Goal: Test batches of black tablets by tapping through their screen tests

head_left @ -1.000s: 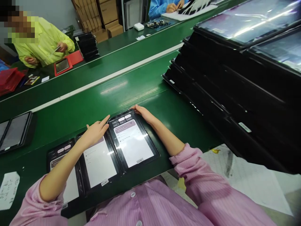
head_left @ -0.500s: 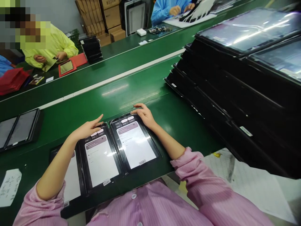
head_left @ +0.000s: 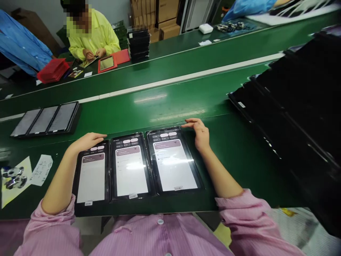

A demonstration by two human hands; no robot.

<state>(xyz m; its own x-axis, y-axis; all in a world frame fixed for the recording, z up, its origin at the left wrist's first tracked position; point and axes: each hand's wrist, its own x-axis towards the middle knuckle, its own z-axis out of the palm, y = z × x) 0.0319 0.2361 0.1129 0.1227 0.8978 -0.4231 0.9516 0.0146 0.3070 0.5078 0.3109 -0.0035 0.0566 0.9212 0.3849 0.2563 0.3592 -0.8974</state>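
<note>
Three tablets lie side by side in front of me, each in a clear film with a lit white screen: a left tablet, a middle tablet and a right tablet. Over the top edge of the left one is my left hand, fingers stretched out and holding nothing; whether it touches the screen I cannot tell. Just off the top right corner of the right tablet, my right hand has its fingers extended, a little bent, with nothing in them.
A tall stack of black tablets rises on the right. More tablets lie at the back left. Handwritten paper and metal parts are at the left. Across the bench, a co-worker in yellow handles a small item.
The view has turned left. My left hand has moved from the middle tablet's top to the left tablet's. My right hand has shifted off the right tablet's top edge to its corner.
</note>
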